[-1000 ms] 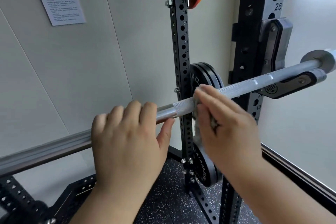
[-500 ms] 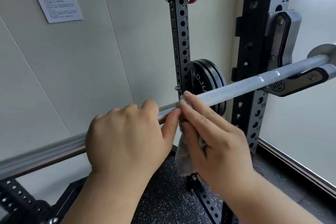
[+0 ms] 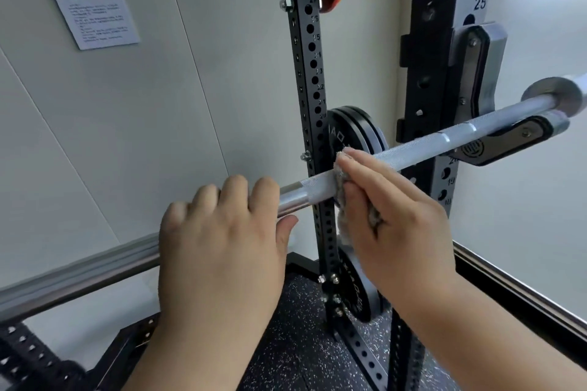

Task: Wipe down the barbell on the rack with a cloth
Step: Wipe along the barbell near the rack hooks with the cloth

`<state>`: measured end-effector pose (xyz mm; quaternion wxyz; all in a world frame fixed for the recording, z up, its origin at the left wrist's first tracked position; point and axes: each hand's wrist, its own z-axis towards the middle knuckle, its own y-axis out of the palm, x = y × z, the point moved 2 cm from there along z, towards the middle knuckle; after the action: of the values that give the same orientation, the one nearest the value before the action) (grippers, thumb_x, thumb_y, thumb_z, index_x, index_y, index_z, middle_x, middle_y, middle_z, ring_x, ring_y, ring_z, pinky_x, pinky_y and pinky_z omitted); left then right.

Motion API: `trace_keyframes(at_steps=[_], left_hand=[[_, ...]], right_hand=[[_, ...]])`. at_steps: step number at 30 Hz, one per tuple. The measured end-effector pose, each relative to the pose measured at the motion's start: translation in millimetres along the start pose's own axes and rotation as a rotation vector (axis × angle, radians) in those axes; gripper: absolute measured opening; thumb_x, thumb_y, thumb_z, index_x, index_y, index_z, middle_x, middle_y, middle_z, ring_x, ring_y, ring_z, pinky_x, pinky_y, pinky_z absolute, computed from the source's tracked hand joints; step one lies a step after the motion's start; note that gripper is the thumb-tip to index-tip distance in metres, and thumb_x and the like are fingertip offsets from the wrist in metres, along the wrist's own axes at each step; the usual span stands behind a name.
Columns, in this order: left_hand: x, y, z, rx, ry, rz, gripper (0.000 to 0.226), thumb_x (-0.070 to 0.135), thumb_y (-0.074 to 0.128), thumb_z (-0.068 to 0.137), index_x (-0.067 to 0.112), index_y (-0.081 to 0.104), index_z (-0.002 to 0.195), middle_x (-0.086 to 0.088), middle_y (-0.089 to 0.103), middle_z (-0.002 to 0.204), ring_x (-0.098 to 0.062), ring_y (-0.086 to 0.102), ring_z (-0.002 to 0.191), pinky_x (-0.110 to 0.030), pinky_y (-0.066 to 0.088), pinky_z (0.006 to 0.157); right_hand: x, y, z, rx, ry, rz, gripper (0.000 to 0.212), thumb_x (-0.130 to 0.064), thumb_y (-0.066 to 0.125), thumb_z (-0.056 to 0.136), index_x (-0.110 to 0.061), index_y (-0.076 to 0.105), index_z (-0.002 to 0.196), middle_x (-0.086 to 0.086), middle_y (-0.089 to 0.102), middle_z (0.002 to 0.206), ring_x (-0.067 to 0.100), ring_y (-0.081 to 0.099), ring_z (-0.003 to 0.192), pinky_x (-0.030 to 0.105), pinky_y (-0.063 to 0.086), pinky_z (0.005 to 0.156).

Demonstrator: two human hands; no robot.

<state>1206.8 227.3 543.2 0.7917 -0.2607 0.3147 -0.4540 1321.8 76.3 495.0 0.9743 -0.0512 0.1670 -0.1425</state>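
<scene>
Rack (image 3: 309, 98) of black perforated uprights stands behind both hands, black weight plates (image 3: 355, 133) stored on it beyond the right hand. Barbell (image 3: 422, 144) runs diagonally from lower left to upper right, its far end resting in a hook (image 3: 508, 140) up and to the right of the hands. Left hand (image 3: 222, 251) is closed over the smooth section of the shaft, thumb underneath. Right hand (image 3: 394, 219), just beside it and apart, clamps a grey cloth (image 3: 341, 194) around the knurled shaft, the cloth's loose end hanging below the fingers.
</scene>
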Motion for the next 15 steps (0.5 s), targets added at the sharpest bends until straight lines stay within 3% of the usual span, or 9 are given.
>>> trace_keyframes(at_steps=[3,6,8,11,13,15], left_hand=[[3,0,-8,0.015,-0.067,-0.005,0.033,0.047,0.048,0.098,0.017,0.057,0.106,-0.006,0.053,0.086,-0.035,0.052,0.076,-0.044,0.029,0.068],[2,0,-4,0.014,-0.074,-0.003,0.033,0.051,0.046,0.1,0.02,0.055,0.097,-0.005,0.052,0.078,-0.034,0.054,0.07,-0.042,0.028,0.066],[-1,-2,3,-0.001,-0.057,-0.004,0.043,0.061,0.04,0.102,0.021,0.048,0.087,-0.003,0.047,0.068,-0.03,0.048,0.059,-0.037,0.023,0.061],[-2,-5,11,-0.01,0.004,-0.037,0.051,0.066,0.039,0.101,0.02,0.044,0.079,-0.001,0.041,0.059,-0.023,0.03,0.054,-0.032,0.021,0.056],[-3,-5,15,-0.053,0.021,-0.066,0.052,0.067,0.038,0.099,0.021,0.041,0.075,0.0,0.042,0.054,-0.022,0.027,0.05,-0.028,0.019,0.053],[-3,-9,22,-0.122,0.021,-0.041,0.057,0.071,0.026,0.099,0.022,0.036,0.071,0.004,0.044,0.052,-0.025,0.033,0.045,-0.026,0.022,0.048]], right_hand=[[-23,15,-19,-0.044,-0.033,0.063,0.03,-0.015,0.067,0.104,-0.014,0.074,0.133,-0.003,0.065,0.146,0.009,0.073,0.115,0.027,0.062,0.092],[-25,16,-22,-0.129,-0.213,0.029,0.037,-0.007,0.072,0.098,-0.016,0.073,0.133,-0.002,0.064,0.148,0.02,0.078,0.096,0.037,0.065,0.075],[-7,8,-11,-0.081,-0.194,-0.003,0.031,-0.012,0.071,0.101,-0.016,0.074,0.131,-0.002,0.067,0.142,0.015,0.078,0.101,0.035,0.066,0.074],[7,-1,-2,0.007,-0.019,0.016,0.028,-0.021,0.061,0.108,-0.014,0.074,0.132,-0.003,0.068,0.141,0.003,0.073,0.112,0.031,0.065,0.085],[-5,5,-9,-0.004,-0.01,0.003,0.029,-0.019,0.063,0.106,-0.015,0.073,0.133,-0.003,0.066,0.144,-0.008,0.068,0.109,0.023,0.063,0.087],[-20,16,-20,-0.041,-0.062,0.052,0.03,-0.016,0.066,0.105,-0.015,0.072,0.135,-0.001,0.064,0.146,-0.004,0.071,0.108,0.025,0.064,0.084]])
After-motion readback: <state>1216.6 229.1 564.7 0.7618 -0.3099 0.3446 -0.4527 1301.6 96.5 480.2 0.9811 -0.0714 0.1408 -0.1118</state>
